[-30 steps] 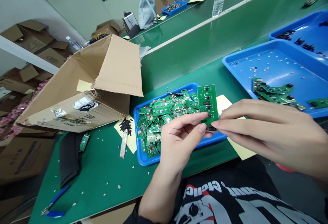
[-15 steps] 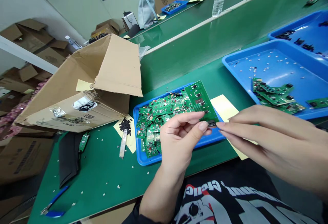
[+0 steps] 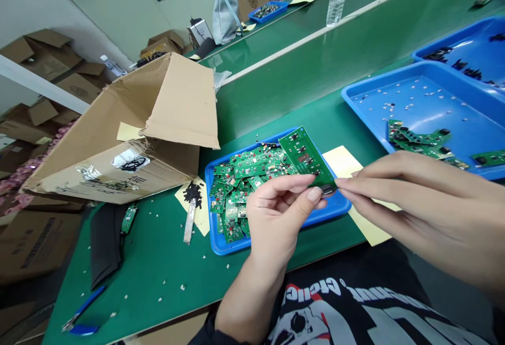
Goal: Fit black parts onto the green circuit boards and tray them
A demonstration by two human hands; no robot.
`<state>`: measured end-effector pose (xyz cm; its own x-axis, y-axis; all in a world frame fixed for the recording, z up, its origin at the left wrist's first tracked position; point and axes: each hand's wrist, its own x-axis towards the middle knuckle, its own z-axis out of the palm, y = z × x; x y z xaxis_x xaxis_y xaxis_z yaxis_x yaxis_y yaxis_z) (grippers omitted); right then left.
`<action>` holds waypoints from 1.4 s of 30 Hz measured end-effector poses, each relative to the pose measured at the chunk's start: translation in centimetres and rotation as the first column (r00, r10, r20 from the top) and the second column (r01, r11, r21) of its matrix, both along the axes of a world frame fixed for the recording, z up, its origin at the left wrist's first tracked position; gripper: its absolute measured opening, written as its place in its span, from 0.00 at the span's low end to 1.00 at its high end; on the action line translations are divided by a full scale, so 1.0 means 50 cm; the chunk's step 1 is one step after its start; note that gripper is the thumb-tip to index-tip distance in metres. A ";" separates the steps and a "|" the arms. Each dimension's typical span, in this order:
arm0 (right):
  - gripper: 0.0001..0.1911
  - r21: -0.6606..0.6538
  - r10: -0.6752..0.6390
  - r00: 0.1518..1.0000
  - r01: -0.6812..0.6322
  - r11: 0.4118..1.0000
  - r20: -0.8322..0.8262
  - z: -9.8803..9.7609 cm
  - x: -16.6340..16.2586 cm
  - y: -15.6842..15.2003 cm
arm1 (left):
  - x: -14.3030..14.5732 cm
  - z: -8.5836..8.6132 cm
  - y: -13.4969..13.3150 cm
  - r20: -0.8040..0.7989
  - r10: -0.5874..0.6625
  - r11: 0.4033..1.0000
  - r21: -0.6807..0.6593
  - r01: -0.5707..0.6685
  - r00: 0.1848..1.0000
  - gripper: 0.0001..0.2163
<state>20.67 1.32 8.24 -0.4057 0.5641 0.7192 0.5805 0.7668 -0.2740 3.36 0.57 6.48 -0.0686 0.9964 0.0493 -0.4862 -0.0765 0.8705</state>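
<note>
My left hand pinches a green circuit board by its lower end, between thumb and fingers. The board is tilted, with small black parts on its face and a black connector at its lower edge. My right hand has its fingers pressed together, the tips at the board's lower right corner. Whether a small part is also between those tips is hidden. Beneath the board stands a blue tray heaped with green circuit boards.
A yellow sheet lies right of the tray; black strips lie on another sheet. An open cardboard box stands left. Blue-handled cutters and black foam sheets are on the green table. Another blue tray holds boards and white bits.
My right fingertips have moved up slightly along the board's right corner. The board has turned a little and shifted slightly left; my left hand keeps its grip.
</note>
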 end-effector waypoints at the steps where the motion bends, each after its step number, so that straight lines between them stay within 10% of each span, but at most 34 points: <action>1: 0.07 0.004 -0.008 1.000 0.008 1.000 0.005 0.001 0.000 0.001 | -0.001 -0.001 0.000 -0.024 0.008 1.000 0.008 -0.008 1.000 0.07; 20: 0.22 0.035 0.172 0.985 -0.173 0.984 0.028 -0.020 0.017 0.042 | -0.016 0.003 0.007 -0.056 -0.151 0.988 -0.039 0.149 0.987 0.06; 30: 0.05 0.032 0.193 0.981 -0.193 0.981 0.004 -0.016 0.003 0.038 | -0.008 -0.037 0.013 -0.350 0.068 0.930 0.362 0.068 0.934 0.23; 42: 0.11 -0.055 0.185 0.982 -0.187 0.981 -0.041 -0.017 0.005 0.034 | -0.008 -0.035 0.003 -0.380 0.177 0.921 0.390 -0.017 0.908 0.20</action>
